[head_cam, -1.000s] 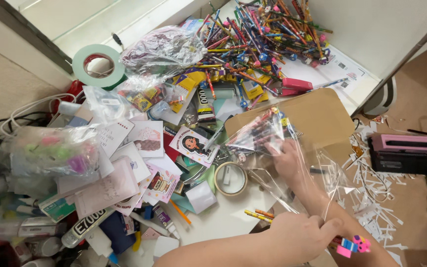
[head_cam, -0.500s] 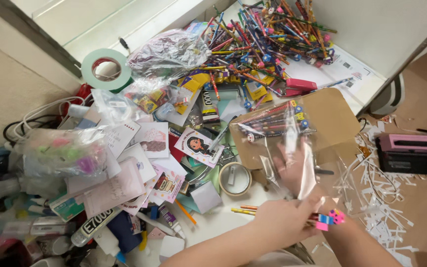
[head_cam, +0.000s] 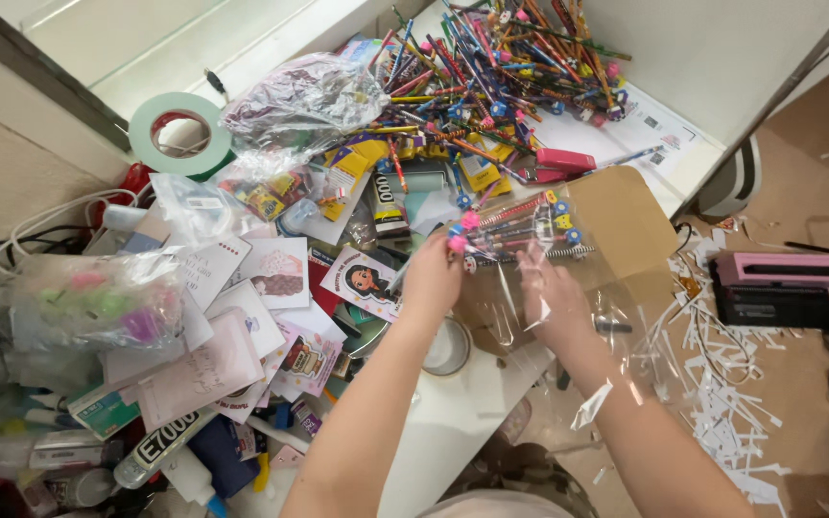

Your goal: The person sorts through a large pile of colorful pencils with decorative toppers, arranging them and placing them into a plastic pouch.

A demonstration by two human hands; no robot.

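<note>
Looking down, we see the left hand (head_cam: 431, 278) pinching the pink-tipped ends of a pencil bundle (head_cam: 515, 219), fingers closed on it. The right hand (head_cam: 549, 299) grips the clear bag (head_cam: 520, 288) around the bundle, fingers curled on the film. Both sit over the cardboard (head_cam: 621, 225) at the desk edge, below the pencil heap (head_cam: 506, 67). A tape roll (head_cam: 448, 347) lies just under the left wrist.

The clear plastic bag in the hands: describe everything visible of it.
The clear plastic bag is thin, glossy, crinkled film holding a few pencils with coloured toppers. It lies tilted over a brown cardboard sheet at the desk edge. The left hand grips its near-left end; the right hand shows through the film.
</note>
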